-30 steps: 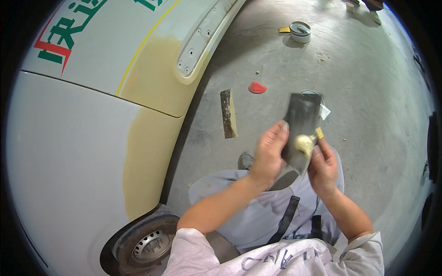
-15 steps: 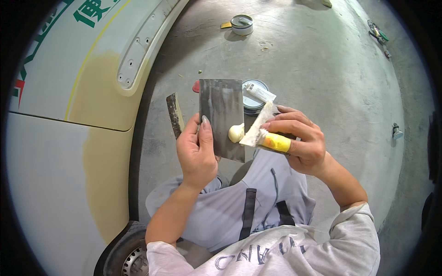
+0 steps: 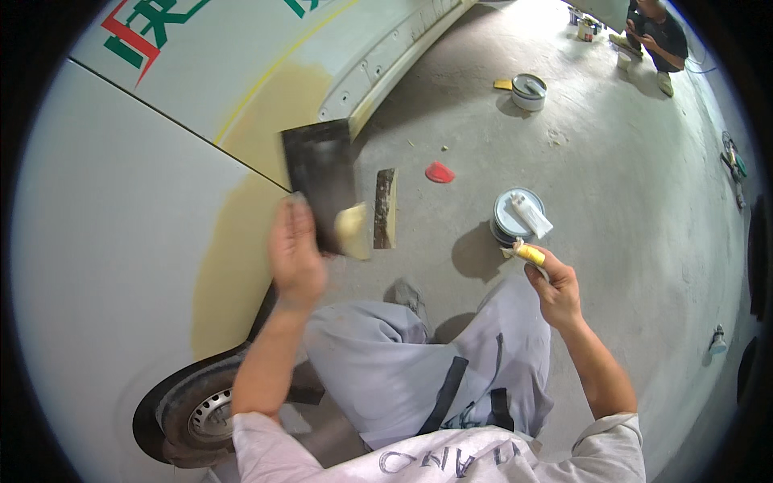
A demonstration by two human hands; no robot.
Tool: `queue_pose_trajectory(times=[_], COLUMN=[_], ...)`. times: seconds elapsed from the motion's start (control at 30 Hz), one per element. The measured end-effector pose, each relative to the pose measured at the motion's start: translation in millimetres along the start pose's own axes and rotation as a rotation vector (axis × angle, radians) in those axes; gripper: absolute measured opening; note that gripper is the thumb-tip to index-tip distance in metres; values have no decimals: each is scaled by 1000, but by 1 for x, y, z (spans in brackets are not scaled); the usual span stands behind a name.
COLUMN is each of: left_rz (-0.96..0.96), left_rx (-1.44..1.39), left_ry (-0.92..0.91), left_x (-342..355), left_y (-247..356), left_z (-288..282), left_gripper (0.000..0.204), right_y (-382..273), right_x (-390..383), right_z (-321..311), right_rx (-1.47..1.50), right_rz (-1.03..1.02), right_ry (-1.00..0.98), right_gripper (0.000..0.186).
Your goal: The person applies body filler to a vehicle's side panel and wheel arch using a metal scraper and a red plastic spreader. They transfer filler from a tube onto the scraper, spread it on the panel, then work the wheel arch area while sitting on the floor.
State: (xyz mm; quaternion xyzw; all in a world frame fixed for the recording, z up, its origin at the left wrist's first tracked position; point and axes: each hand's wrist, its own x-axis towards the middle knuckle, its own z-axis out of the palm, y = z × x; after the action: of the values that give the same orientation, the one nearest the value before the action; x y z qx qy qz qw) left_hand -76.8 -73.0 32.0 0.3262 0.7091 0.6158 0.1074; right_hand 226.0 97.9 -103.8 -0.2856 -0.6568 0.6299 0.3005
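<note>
A dark, flat, rectangular plate tilts in front of the vehicle panel, blurred by motion. My left hand grips its lower left edge. A lump of cream-coloured putty sticks to the plate's lower right corner. My right hand is closed around a putty knife with a yellow handle. The knife's front end is smeared off-white, and little of its blade shows. Just beyond it, a lidded tin stands on the floor, with a white tube lying on its lid.
Left of me is a white vehicle body with a beige patch and a wheel. A dark-and-tan strip, a red piece and another tin lie or stand on the floor. Another person crouches far right.
My hands have moved apart: the plate with putty went left toward the vehicle, while the putty knife came away from it. My view has shifted, bringing the crouching person into sight.
</note>
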Motion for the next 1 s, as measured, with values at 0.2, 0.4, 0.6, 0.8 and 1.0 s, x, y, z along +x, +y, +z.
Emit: queue_pose_trajectory(times=[0.2, 0.4, 0.6, 0.8, 1.0], left_rz=[544, 891, 919, 930, 709], left_rx=[647, 959, 1041, 995, 736], left_ry=[315, 414, 307, 448, 286], left_x=[66, 147, 189, 184, 185], left_y=[39, 65, 28, 18, 35], left_z=[-178, -296, -330, -320, -302], left_gripper=[27, 28, 29, 45, 40], right_y=[25, 1, -59, -86, -105], right_x=[23, 87, 186, 250, 311], right_z=[20, 98, 185, 273, 362], right_rx=[357, 244, -367, -501, -440], right_rz=[262, 27, -657, -941, -1145], right_ry=[18, 88, -124, -134, -38], right_gripper=[30, 35, 45, 46, 32])
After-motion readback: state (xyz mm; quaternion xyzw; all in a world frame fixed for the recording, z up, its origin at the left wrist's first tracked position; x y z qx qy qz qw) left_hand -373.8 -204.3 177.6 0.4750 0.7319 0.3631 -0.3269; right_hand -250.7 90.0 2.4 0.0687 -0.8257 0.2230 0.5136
